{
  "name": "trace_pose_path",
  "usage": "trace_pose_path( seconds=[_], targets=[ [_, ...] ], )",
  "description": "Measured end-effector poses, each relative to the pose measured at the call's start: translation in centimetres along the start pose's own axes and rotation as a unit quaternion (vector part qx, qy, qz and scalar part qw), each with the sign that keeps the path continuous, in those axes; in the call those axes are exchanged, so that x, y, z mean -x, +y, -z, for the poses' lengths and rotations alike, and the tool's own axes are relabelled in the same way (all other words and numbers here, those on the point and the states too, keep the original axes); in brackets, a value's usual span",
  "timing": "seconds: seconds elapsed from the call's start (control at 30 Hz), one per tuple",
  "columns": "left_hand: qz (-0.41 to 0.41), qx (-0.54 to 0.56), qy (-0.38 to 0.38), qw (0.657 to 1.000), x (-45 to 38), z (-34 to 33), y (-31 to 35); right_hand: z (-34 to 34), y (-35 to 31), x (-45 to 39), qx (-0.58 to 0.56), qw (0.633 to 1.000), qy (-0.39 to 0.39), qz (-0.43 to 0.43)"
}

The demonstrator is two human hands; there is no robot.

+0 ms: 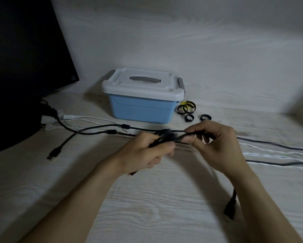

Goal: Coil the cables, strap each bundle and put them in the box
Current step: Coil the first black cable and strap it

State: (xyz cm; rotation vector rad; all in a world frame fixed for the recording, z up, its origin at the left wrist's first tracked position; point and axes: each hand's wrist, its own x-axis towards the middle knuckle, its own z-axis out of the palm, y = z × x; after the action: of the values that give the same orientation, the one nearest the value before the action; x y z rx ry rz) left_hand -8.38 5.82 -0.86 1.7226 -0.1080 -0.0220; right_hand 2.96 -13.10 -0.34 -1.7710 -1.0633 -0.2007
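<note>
My left hand [147,151] grips a bunch of folded black cable [164,138] above the middle of the desk. My right hand [215,142] pinches a strand of the same cable just to the right of the bunch; its plug end [230,207] hangs below my right forearm. The blue box [142,109] with a white latched lid [142,83] stands shut behind my hands. Several black straps [186,107], some rolled into small rings, lie to the right of the box. More black and white cables [278,155] trail across the desk to the right.
A dark monitor [24,50] fills the left side, with plugs and a white adapter [68,117] at its base. Another black cable with a USB plug [54,153] lies at the left. The pale wood-grain desk [147,199] meets a wall behind the box.
</note>
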Motion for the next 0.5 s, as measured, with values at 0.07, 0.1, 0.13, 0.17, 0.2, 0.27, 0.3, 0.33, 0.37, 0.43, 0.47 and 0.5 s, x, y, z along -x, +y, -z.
trace_pose_path(
  seconds=[0.07, 0.1, 0.13, 0.17, 0.2, 0.27, 0.3, 0.33, 0.37, 0.43, 0.47, 0.5],
  targets=[
    [0.016, 0.048, 0.004, 0.999, 0.0, 0.5, 0.0, -0.7, 0.3, 0.1, 0.016, 1.000, 0.022, 0.005],
    [0.023, 0.081, 0.002, 0.996, 0.1, 0.8, 0.0, -1.2, 0.4, 0.1, 0.024, 0.999, 0.036, 0.002],
    [0.029, 0.123, -0.004, 0.992, 0.2, 1.0, -0.1, -1.7, 0.4, 0.1, 0.031, 0.998, 0.051, -0.007],
    [0.033, 0.171, -0.014, 0.985, 0.2, 1.1, -0.1, -2.1, 0.4, 0.1, 0.036, 0.997, 0.061, -0.020],
    [0.038, 0.224, -0.025, 0.973, 0.2, 1.1, -0.1, -2.3, 0.4, 0.1, 0.042, 0.997, 0.062, -0.034],
    [0.046, 0.324, -0.052, 0.943, -0.1, 1.0, -0.3, -2.4, 1.0, 0.1, 0.071, 0.996, 0.033, -0.047],
    [0.044, 0.367, -0.068, 0.927, -0.2, 1.0, -0.3, -2.3, 1.4, 0.2, 0.080, 0.995, 0.009, -0.054],
    [0.037, 0.404, -0.078, 0.911, -0.3, 1.0, -0.4, -2.2, 1.8, 0.2, 0.075, 0.994, -0.015, -0.073],
    [0.029, 0.433, -0.078, 0.898, -0.3, 1.0, -0.3, -2.2, 2.1, 0.3, 0.060, 0.992, -0.036, -0.103],
    [0.025, 0.465, -0.029, 0.884, -0.5, 1.0, 0.0, -2.3, 2.3, 0.6, 0.012, 0.986, -0.060, -0.157],
    [0.028, 0.475, 0.014, 0.879, -0.6, 0.8, 0.2, -2.5, 2.2, 0.7, -0.017, 0.982, -0.063, -0.180],
    [0.029, 0.485, 0.060, 0.872, -0.7, 0.7, 0.3, -2.7, 1.9, 0.7, -0.045, 0.977, -0.059, -0.200]
  ],
)
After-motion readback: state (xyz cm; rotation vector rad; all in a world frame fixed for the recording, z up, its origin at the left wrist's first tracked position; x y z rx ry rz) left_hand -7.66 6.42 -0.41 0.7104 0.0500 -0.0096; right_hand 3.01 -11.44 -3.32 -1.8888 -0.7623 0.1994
